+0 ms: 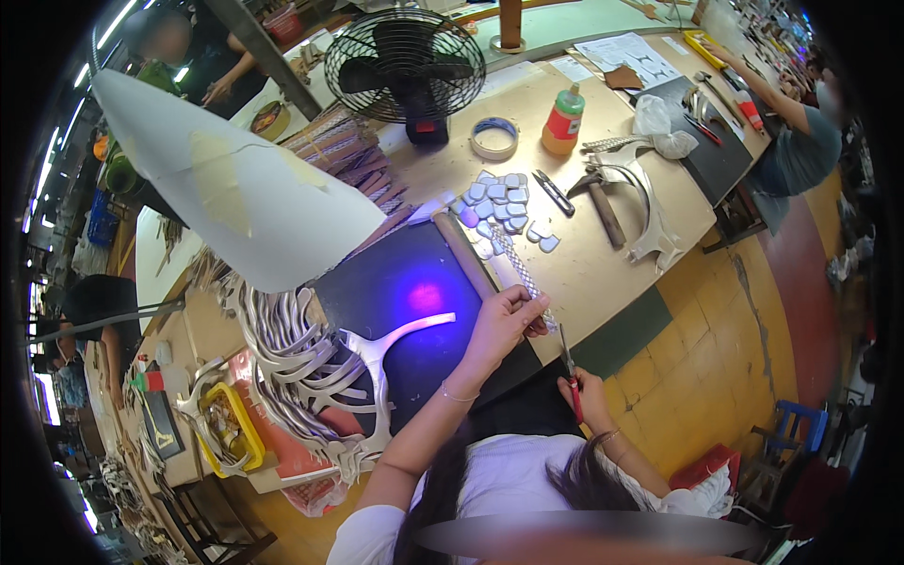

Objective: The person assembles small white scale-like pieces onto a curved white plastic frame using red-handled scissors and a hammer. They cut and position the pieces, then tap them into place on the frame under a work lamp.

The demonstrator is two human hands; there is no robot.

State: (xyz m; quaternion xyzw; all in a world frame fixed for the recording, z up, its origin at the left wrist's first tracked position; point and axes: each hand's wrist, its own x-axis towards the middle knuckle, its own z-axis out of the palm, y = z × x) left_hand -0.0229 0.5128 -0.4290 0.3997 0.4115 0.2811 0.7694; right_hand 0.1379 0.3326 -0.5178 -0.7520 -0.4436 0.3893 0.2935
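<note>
My left hand (510,320) is closed on a silver-white braided strap (518,259), which runs up and away over the table. The strap's near end pokes out past my fingers. My right hand (589,395), lower and to the right, grips red-handled scissors (575,397). Their blades point up toward that strap end; whether they touch it I cannot tell. Beyond the strap lies a loose pile of small silver-grey rounded pieces (499,200). A wooden-handled hammer (605,212) and black thread snips (554,193) rest to its right.
Left of my hands, a silver Y-shaped strap piece (375,353) lies on a black mat (358,278) under purple light. Many similar pieces (282,348) are stacked beside it. A white paper cone (235,179) overhangs the left. A fan (405,71), tape roll (494,138) and bottle (562,122) stand behind.
</note>
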